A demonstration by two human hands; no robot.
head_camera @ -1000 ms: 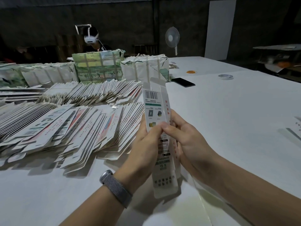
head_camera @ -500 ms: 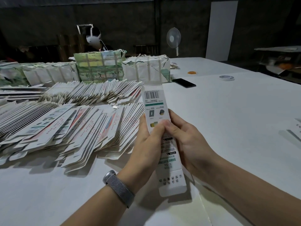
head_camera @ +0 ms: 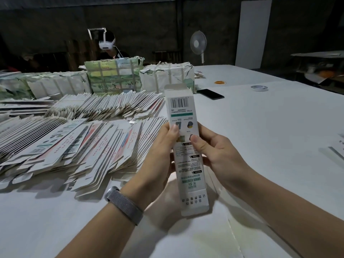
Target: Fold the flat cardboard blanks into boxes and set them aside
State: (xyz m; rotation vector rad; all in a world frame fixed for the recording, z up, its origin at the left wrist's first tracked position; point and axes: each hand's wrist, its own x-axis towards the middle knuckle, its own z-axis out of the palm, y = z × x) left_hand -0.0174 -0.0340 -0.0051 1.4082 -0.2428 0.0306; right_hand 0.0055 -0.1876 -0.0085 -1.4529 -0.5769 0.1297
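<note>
Had one blank (head_camera: 186,146) pinched betw. both thumbs, left hand (head_camera: 160,157) & right hand (head_camera: 216,155) wrapped round its sides, squaring it open; end flaps prob. needed tucking next.

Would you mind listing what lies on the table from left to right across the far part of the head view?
Green printed bundle → white wrapped bundle → black phone → orange ring → roll of tape.
</note>
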